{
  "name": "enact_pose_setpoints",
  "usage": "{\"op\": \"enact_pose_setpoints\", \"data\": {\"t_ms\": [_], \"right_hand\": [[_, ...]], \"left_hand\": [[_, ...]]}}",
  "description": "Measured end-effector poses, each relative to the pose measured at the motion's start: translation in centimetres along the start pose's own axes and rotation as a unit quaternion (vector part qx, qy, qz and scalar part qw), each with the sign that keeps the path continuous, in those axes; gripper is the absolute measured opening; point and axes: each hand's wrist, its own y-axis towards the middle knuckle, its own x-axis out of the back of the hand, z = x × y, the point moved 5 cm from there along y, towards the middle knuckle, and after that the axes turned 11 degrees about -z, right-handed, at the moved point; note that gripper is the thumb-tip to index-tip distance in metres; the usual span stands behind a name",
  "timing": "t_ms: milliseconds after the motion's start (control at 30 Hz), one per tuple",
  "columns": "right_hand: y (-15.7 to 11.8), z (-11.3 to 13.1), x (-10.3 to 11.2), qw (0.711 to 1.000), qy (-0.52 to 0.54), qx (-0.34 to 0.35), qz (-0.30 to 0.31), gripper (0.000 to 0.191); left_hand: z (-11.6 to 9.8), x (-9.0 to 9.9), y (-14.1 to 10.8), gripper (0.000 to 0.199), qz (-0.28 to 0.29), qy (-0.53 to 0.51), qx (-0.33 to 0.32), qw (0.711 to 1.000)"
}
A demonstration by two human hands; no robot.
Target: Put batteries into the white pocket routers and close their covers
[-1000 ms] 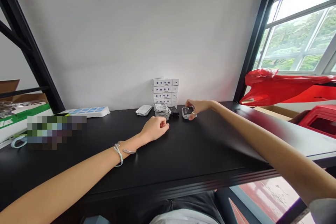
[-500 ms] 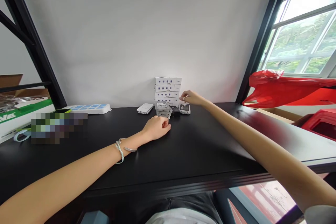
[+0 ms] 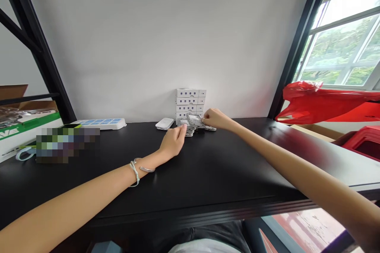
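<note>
My right hand [image 3: 216, 119] pinches the near right end of a silver hard drive [image 3: 195, 120], which is tilted. Beneath and left of it is a low stack of hard drives [image 3: 189, 132], partly hidden by my left hand. My left hand [image 3: 172, 140] stands at that stack's near left side, fingers stretched out and holding nothing; I cannot tell whether it touches the stack. A stack of white boxes [image 3: 187, 101] with small blue marks rises behind, against the wall. Another flat silver piece [image 3: 211, 129] lies under my right hand, mostly covered.
White flat cards [image 3: 164, 123] lie left of the stacks on the black table [image 3: 208, 182]. Farther left are a white power strip [image 3: 102, 123], a blurred-out patch and a green-and-white box [image 3: 29, 130]. A red plastic bag [image 3: 323, 102] and red bin [image 3: 363, 142] are at right.
My right hand has closed on a hard drive and brought it left over the low stack. My left hand has shifted slightly left and its curled fingers have straightened.
</note>
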Motion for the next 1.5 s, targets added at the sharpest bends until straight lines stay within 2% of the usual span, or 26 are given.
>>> {"op": "enact_pose_setpoints", "data": {"t_ms": [67,133,200,300,367,467,533,600,667,733,867,1000,1100,1233,1333,1500], "right_hand": [[-2.5,-0.6,0.7,1.0,0.015,0.005,-0.006,0.025],[-5.3,-0.7,0.8,1.0,0.021,0.009,-0.015,0.024],[-7.9,-0.2,0.3,0.999,0.027,0.014,-0.026,0.027],[-9.8,0.6,-0.7,0.999,0.026,0.014,-0.014,0.03],[-9.4,0.7,-1.2,0.997,0.039,0.019,0.061,0.031],[-6.7,-0.2,-1.1,0.983,0.085,0.034,0.161,0.035],[-3.6,-1.5,-0.2,0.991,0.075,0.054,0.096,0.036],[-0.8,-2.8,-0.3,0.993,0.05,0.076,0.07,0.052],[1.2,-3.8,-1.5,0.991,0.05,0.078,0.102,0.066],[2.6,-4.1,-3.0,0.984,0.077,0.079,0.137,0.071],[3.7,-4.5,-4.4,0.977,0.132,0.047,0.159,0.078],[3.1,-5.8,-3.5,0.982,0.139,0.022,0.125,0.076],[1.3,-6.6,-2.0,0.982,0.165,0.032,0.084,0.07],[-2.4,-5.2,-0.2,0.973,0.219,0.06,0.047,0.065],[-4.8,-2.9,-0.3,0.965,0.241,0.082,0.061,0.069],[-6.4,-0.4,-2.2,0.961,0.21,0.101,0.147,0.076]], "left_hand": [[-0.1,0.3,0.1,0.042,-0.022,-0.019,-0.005,1.0],[-0.5,0.3,0.0,0.034,-0.002,-0.04,-0.031,0.999],[-1.2,-0.3,-0.5,0.035,0.06,-0.057,-0.069,0.994],[-1.8,-1.3,-1.4,0.066,0.176,-0.062,-0.11,0.976],[-1.8,-1.6,-1.7,0.075,0.214,-0.072,-0.111,0.968],[-1.4,-1.7,-1.7,0.078,0.22,-0.1,-0.091,0.966],[-1.2,-1.7,-1.6,0.082,0.218,-0.116,-0.082,0.965],[-1.0,-1.8,-1.6,0.087,0.225,-0.127,-0.077,0.963],[-0.8,-2.0,-1.6,0.093,0.237,-0.128,-0.066,0.961],[-0.6,-2.1,-1.7,0.097,0.248,-0.123,-0.051,0.96],[-0.1,-2.4,-1.7,0.098,0.254,-0.124,-0.035,0.959],[0.3,-2.6,-1.6,0.101,0.247,-0.141,-0.022,0.959],[0.3,-2.6,-1.6,0.1,0.241,-0.149,-0.02,0.959],[-0.1,-2.5,-1.5,0.097,0.238,-0.14,-0.019,0.961],[-0.2,-2.3,-1.5,0.1,0.23,-0.131,-0.016,0.964],[-0.2,-2.4,-1.5,0.103,0.231,-0.13,-0.028,0.964]]}}
